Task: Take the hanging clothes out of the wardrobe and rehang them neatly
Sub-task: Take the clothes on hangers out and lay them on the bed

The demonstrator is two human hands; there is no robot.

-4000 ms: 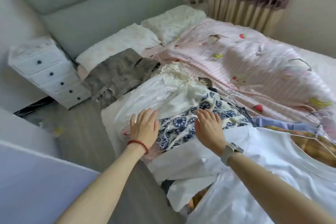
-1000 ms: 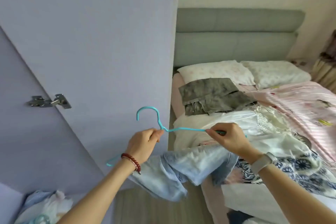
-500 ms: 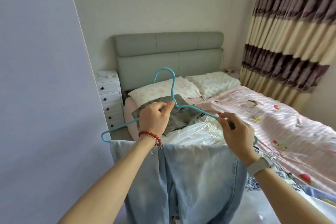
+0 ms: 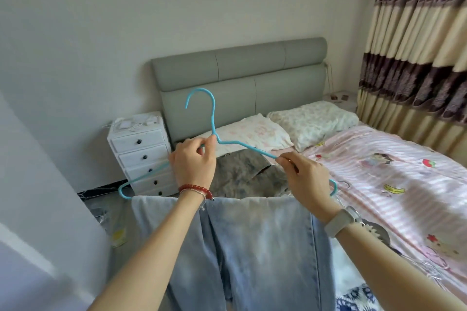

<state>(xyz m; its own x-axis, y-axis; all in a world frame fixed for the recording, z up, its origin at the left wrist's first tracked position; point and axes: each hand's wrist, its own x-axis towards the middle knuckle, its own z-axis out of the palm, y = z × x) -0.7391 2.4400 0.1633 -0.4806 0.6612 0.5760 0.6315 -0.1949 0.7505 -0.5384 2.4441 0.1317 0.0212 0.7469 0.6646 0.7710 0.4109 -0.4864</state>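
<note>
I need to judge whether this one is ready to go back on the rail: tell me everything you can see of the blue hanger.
The thin turquoise wire hanger looks plastic-coated, with an open hook at top curving left. It is held upright in front of the bed. The left hand pinches it at the neck; the right hand grips its right shoulder arm. Both rounded ends show. Pale blue denim jeans are draped over its lower bar, which is hidden, and hang down evenly.

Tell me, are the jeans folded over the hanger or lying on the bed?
Folded over the blue hanger: the jeans drape from its bottom bar, both hands gripping the hanger.
</note>
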